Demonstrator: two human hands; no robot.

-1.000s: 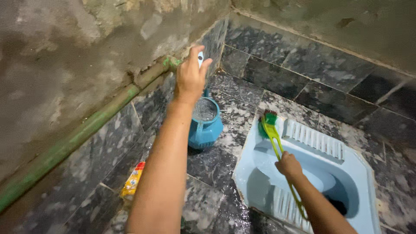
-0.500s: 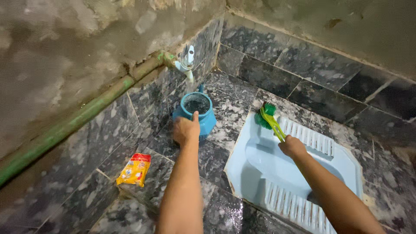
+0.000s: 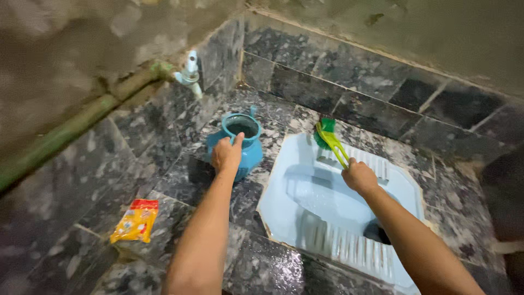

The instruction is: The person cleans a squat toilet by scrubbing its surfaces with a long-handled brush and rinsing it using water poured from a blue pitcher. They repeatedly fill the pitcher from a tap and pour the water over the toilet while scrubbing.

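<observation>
Left hand (image 3: 226, 154) rests on the near rim of the blue plastic water pot (image 3: 236, 143), fingers curled over it; right hand (image 3: 358, 176) clamps the green long-handled brush (image 3: 330, 141), bristles pointing away over the pale-blue squat pan (image 3: 295, 218).

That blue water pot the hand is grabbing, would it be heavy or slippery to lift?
The blue pot looks filled near its rim with dark water, so it is probably heavy for its size and apt to slosh. It looks like plastic, and the floor tiles glisten wet, so it may be slippery. The left hand grips its rim.
</observation>
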